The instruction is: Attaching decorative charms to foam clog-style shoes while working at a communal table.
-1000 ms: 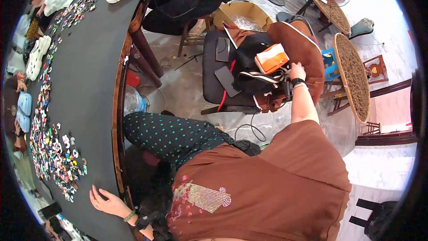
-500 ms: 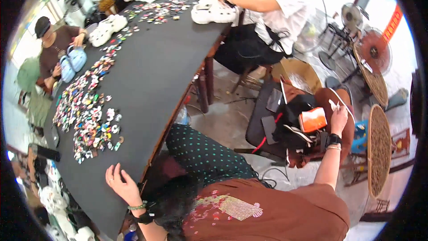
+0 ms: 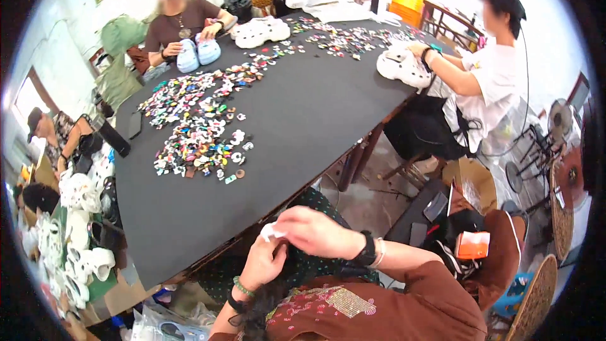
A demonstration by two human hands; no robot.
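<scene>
Just in front of the table's near edge, my two hands meet over my lap around a small white tissue [image 3: 271, 232]. Its white edge shows between the fingers. My right hand [image 3: 319, 230] is closed, its fingertips pinching the tissue from above. My left hand [image 3: 262, 264] is closed against the tissue from below, with the fingers partly hidden. Beyond both hands lies the dark tabletop [image 3: 284, 132], with a long spread of small colourful shoe charms [image 3: 202, 142] along its far left side.
Across the table, a person holds blue clogs [image 3: 197, 54]; a white pair [image 3: 260, 31] sits alongside. At the right, another person handles white clogs [image 3: 404, 66]. An orange-and-white packet [image 3: 472, 245] lies among bags beside me. More white clogs [image 3: 79, 249] are piled at the left.
My right hand has come from near the packet to my front with the white tissue. My left hand has left the table edge and joined it. The view has swung left.
</scene>
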